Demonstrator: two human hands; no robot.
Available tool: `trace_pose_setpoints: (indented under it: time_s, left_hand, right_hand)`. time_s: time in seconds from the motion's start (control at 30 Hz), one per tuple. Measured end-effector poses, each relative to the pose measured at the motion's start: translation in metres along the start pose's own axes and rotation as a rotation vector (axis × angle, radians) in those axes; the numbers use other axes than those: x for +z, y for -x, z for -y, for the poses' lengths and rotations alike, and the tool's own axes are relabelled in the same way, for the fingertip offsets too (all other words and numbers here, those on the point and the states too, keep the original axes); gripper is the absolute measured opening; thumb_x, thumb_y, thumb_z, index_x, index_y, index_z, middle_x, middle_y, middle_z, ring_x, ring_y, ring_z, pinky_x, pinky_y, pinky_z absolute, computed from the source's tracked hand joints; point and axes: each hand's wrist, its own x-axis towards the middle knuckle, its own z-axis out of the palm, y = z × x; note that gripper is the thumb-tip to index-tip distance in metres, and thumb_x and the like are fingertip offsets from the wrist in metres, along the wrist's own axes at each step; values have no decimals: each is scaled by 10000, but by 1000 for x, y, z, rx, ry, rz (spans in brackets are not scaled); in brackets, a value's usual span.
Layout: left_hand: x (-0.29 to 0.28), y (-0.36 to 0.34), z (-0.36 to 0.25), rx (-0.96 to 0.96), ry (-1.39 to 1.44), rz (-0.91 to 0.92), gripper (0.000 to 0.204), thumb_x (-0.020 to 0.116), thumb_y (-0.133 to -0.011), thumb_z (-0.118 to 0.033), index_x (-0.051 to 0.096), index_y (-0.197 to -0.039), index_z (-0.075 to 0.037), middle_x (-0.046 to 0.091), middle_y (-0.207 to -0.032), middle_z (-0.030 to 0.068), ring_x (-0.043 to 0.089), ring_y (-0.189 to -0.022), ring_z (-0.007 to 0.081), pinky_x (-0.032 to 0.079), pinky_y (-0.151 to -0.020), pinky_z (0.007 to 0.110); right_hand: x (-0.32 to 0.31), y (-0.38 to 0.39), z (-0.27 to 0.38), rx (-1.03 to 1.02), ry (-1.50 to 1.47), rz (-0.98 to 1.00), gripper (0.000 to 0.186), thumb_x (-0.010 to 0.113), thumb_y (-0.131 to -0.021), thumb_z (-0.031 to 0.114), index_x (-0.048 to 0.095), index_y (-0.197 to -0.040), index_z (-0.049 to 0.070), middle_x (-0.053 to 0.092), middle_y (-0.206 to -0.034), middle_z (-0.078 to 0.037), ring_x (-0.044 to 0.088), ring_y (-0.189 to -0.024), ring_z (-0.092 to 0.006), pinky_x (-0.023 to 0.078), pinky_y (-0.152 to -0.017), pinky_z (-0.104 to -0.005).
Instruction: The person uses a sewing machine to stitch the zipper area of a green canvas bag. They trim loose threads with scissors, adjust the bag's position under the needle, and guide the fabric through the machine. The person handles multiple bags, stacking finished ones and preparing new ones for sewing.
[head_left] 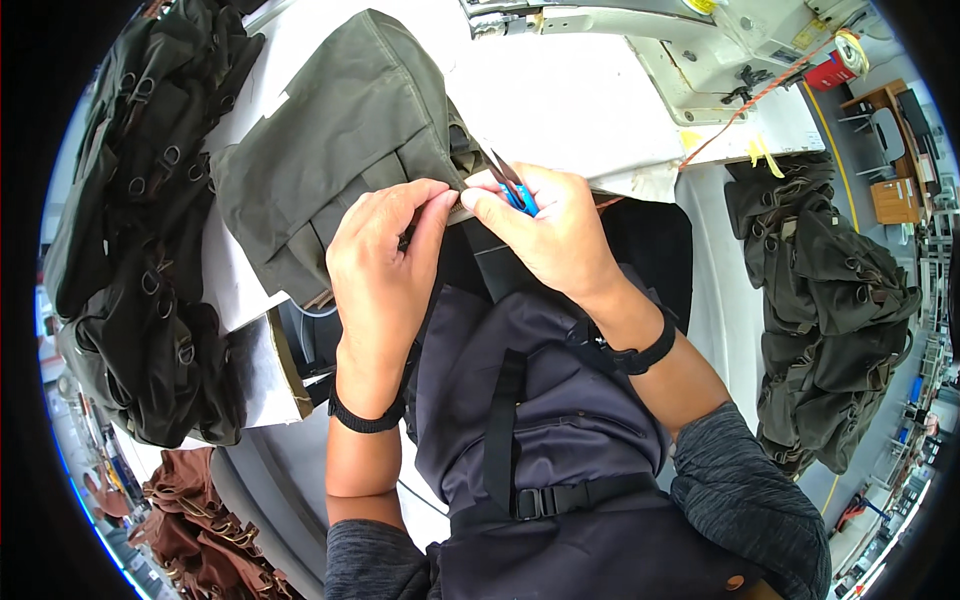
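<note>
A dark olive fabric bag (335, 115) lies on the white table in front of me, its lower edge toward my body. My left hand (385, 255) is closed at that edge, with thumb and index finger pinching it near the corner. Small blue-handled thread snips (518, 196) sit in my right hand (550, 230), blades pointing up and away. The right thumb and fingertips meet the bag's edge beside the left fingertips. Whether a thread is held between them is too small to make out.
A sewing machine (700, 85) stands at the far right of the white table (560, 100). Piles of olive bags (150, 200) lie at left, with more olive bags (825, 300) at right. Reddish-brown bags (205, 525) are at lower left. An orange cord (745, 110) runs near the machine.
</note>
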Motion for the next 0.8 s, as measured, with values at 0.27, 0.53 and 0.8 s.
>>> trace_pose_setpoints:
  time_s: [0.27, 0.53, 0.8]
  left_hand:
    - [2, -3, 1, -13, -29, 31, 95, 772, -907, -33, 769, -1000, -13, 755, -879, 82, 675, -729, 150, 530, -677, 280]
    - [5, 0, 3, -15, 25, 8, 93, 768, -904, -28, 760, -997, -21, 745, -871, 79, 661, -719, 156, 525, -668, 286]
    - [4, 2, -4, 187, -177, -28, 125, 784, -848, 0, 760, -966, -33, 754, -913, 88, 700, -758, 245, 552, -694, 334]
  right_hand:
    - [-2, -1, -4, -33, 63, 5, 164, 719, -959, 130, 715, -981, -32, 624, -723, -2, 502, -681, -38, 455, -608, -251]
    - [-5, -2, -11, 150, -104, 13, 188, 734, -968, 152, 729, -969, -36, 615, -741, 38, 491, -679, -21, 436, -590, -235]
    - [1, 5, -1, 53, -5, 2, 175, 725, -972, 127, 720, -971, -47, 624, -710, 5, 495, -672, -42, 445, -589, -269]
